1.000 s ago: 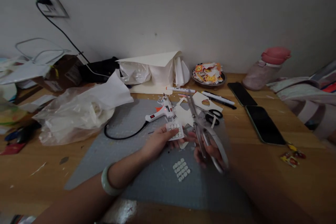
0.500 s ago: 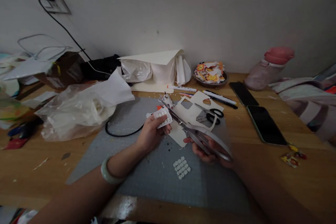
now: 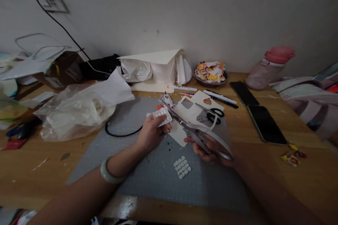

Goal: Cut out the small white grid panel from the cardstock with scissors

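Two hands are at work over the grey cutting mat (image 3: 158, 182); my left hand (image 3: 149, 134) pinches a small white card printed with a grid of little squares (image 3: 161, 116) between thumb and fingertips, holding it up just above the mat; my right hand (image 3: 208, 147) is closed around the handles of the large silver scissors (image 3: 196, 134), whose blades point up and to the left and meet the card's right edge; whether the blades are parted I cannot tell. The card looks light and thin, stiff enough to keep flat yet easy to crease, so I judge it best gripped at its left margin, clear of the blades; the scissors look heavy and hard, steadiest held by the loops. On the mat below both hands lies a cluster of tiny white cut squares (image 3: 182, 167), loose and likely to scatter. Beyond the scissors lie white cardboard with window cut-outs (image 3: 191, 110) and small black-handled scissors (image 3: 214, 115). As for containers, a round dark dish (image 3: 211, 81) by the wall is heaped with colourful paper scraps (image 3: 210, 71); a crumpled clear plastic bag (image 3: 74, 112) on the left holds white paper; a pink-lidded bottle (image 3: 266, 66) stands at the right, contents hidden.
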### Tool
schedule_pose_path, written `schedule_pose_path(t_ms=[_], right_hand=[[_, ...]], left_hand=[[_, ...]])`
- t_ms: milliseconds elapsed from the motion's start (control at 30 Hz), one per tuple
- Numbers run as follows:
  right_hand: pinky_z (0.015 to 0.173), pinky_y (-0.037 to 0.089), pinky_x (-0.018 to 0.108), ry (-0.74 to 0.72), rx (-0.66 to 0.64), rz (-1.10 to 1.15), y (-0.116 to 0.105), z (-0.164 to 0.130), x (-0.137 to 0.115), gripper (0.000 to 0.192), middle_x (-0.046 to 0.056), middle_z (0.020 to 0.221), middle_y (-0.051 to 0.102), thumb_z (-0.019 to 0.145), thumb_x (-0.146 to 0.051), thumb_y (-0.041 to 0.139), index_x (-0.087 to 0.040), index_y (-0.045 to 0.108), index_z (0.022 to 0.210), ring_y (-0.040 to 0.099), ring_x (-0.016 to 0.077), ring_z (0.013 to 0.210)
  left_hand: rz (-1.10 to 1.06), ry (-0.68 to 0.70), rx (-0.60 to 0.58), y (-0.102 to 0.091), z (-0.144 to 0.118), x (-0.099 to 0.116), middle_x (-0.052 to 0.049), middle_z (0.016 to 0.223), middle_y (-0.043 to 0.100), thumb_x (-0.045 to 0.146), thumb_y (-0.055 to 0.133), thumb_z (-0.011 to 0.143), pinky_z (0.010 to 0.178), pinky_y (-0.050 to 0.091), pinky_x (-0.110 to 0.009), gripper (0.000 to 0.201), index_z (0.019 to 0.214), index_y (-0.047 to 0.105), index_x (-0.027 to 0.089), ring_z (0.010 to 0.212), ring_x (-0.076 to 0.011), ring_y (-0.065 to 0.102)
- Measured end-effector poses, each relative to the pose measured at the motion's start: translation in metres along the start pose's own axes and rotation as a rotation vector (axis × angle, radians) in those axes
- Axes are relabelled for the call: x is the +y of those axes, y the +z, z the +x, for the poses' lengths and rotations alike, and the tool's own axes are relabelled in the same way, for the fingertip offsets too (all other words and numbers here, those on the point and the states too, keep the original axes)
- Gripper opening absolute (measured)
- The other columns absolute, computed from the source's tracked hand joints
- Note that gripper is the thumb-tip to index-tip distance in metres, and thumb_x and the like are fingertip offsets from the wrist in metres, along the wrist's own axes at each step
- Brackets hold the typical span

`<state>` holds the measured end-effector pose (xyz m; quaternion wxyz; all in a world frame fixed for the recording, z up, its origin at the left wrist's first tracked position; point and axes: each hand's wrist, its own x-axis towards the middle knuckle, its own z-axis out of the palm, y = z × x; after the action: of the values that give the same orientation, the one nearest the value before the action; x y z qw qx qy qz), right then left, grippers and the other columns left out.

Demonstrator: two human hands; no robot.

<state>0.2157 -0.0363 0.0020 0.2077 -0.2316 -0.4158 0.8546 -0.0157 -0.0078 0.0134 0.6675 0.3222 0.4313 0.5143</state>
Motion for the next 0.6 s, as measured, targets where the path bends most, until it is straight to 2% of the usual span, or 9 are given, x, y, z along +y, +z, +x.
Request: schedule_pose_path(t_ms=[267,600], right_hand=[[0.036,0.013,0.016,0.019,0.0,0.024,0.0031,0.0017,-0.0035,0.063,-0.005,0.072,0.05,0.07,-0.049,0.077,-0.017,0.058,0.12,0.026,0.0003,0.043],[0.036,0.014,0.017,0.089,0.057,0.023,0.0049,0.0024,-0.0066,0.061,-0.006,0.07,0.052,0.063,-0.04,0.082,-0.018,0.06,0.116,0.028,0.0004,0.041]], left_hand=[[0.014,-0.011,-0.022,0.0001,-0.003,0.0009,0.0,0.048,0.062,0.024,0.068,0.07,0.043,0.041,-0.018,0.016,0.068,0.056,0.014,0.041,-0.0094,0.054],[0.079,-0.006,-0.075,-0.0029,-0.0018,-0.0022,-0.001,0.048,0.062,0.025,0.067,0.071,0.043,0.041,-0.019,0.016,0.065,0.056,0.014,0.04,-0.0096,0.053]])
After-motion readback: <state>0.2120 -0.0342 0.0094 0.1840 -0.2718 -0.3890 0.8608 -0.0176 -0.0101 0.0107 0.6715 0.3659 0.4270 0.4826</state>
